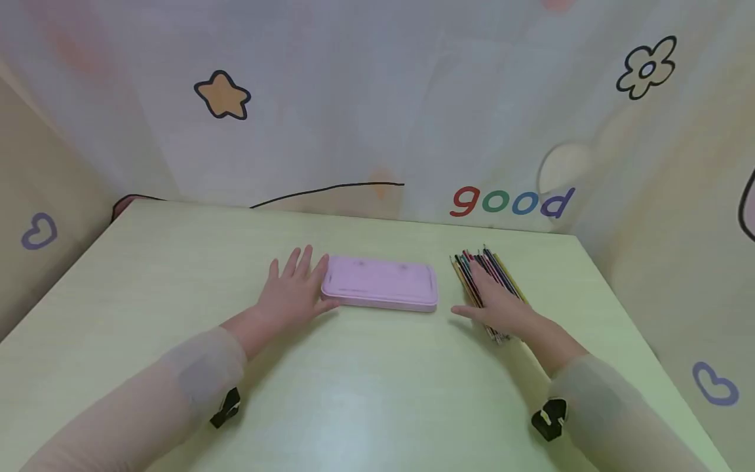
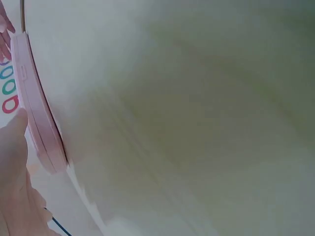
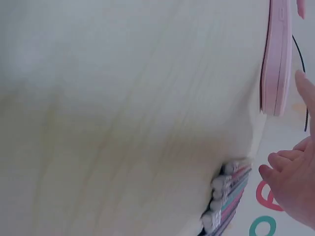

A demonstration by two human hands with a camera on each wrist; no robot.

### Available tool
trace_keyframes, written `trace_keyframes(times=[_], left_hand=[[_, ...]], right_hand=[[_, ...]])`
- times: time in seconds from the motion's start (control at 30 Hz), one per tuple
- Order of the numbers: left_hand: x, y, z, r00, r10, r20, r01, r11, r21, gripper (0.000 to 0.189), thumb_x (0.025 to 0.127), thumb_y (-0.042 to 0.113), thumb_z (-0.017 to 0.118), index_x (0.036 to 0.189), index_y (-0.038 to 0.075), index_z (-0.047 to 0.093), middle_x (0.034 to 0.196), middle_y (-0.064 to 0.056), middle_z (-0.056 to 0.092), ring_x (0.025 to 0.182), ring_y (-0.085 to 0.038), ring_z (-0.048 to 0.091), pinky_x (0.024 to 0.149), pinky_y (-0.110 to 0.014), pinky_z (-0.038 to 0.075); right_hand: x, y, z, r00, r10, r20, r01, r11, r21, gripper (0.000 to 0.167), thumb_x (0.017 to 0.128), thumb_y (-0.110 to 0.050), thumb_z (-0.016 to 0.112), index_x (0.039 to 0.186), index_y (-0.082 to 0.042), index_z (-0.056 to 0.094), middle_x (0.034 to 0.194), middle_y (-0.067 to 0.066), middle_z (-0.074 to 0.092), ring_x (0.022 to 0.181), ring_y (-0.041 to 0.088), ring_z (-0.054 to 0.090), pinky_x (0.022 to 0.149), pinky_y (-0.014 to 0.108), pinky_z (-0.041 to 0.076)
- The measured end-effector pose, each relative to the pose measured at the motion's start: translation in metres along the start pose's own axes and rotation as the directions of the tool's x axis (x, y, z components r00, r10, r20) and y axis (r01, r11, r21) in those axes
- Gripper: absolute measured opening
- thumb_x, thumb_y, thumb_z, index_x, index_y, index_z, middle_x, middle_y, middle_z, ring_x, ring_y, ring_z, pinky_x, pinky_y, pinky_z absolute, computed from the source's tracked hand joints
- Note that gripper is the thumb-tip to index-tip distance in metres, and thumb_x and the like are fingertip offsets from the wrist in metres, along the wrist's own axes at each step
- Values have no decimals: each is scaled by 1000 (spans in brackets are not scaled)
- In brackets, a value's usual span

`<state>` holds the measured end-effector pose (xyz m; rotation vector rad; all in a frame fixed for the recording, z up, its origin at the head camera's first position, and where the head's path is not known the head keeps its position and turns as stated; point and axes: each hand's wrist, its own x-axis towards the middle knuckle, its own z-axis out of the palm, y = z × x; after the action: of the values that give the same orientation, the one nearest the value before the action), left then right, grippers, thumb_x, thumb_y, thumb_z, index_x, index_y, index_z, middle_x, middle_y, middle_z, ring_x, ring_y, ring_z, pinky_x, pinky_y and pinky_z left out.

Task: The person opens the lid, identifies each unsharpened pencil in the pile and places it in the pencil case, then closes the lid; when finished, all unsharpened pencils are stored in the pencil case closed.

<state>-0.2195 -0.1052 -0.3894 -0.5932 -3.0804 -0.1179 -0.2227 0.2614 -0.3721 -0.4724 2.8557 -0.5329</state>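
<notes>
A closed pink-lilac pencil case [image 1: 380,283] lies flat in the middle of the table. My left hand [image 1: 293,290] is at its left end, fingers spread and straight, the thumb near the front left corner. In the left wrist view the case [image 2: 39,108] shows its side, with the left thumb close by. To the right of the case, a bundle of colored pencils [image 1: 508,278] lies with the points away from me. My right hand [image 1: 498,305] is over the bundle, fingers extended, thumb out to the left. The pencils' blunt ends [image 3: 216,196] show in the right wrist view.
The pale table [image 1: 377,387] carries both things. A printed cloth [image 1: 354,118] hangs behind and at both sides, with a star, a flower and the word "good". Black clips [image 1: 550,419] sit at both sleeve cuffs.
</notes>
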Motion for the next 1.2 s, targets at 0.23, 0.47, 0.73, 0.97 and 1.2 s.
trace_keyframes(times=[0.23, 0.47, 0.73, 0.97, 1.2], left_hand=[[14, 8, -6, 997, 71, 22, -71, 997, -9, 86, 89, 62, 45, 150, 10, 15, 153, -22, 10, 139, -39, 7, 105, -62, 12], [35, 29, -2, 973, 219, 65, -220, 976, 1, 84, 90, 57, 47, 151, 12, 12, 154, -20, 6, 141, -35, 4, 108, -56, 9], [49, 52, 2, 968, 206, 147, -224, 966, 126, 72, 90, 40, 47, 150, 12, 18, 151, -25, 15, 135, -46, 17, 107, -51, 21], [51, 71, -2, 954, 270, 132, -300, 880, 367, 72, 88, 44, 49, 141, -2, 34, 134, -35, 40, 122, -45, 42, 96, -46, 41], [50, 77, -1, 956, 263, 129, -293, 851, 436, 70, 90, 45, 46, 139, -5, 36, 130, -33, 45, 122, -42, 44, 97, -47, 40]], right_hand=[[25, -20, 8, 996, -18, 89, 0, 980, 200, 112, 78, -54, 68, 149, -1, 0, 152, 21, 16, 138, 37, 17, 107, 52, 18], [44, -19, 19, 987, -3, 158, -41, 960, 278, 123, 71, -46, 77, 148, -2, -8, 155, 17, 0, 141, 32, 3, 110, 48, 10], [53, -22, 28, 990, 7, 138, -49, 953, 300, 121, 71, -43, 79, 149, -7, -7, 155, 14, 3, 141, 30, 5, 111, 47, 10], [50, -29, 26, 994, 23, 103, -50, 963, 263, 112, 73, -37, 79, 150, -5, 4, 154, 16, 13, 140, 32, 13, 110, 47, 14], [51, -31, 26, 996, 34, 85, -54, 967, 251, 107, 73, -36, 79, 149, -5, 10, 152, 17, 19, 137, 32, 20, 109, 48, 18]])
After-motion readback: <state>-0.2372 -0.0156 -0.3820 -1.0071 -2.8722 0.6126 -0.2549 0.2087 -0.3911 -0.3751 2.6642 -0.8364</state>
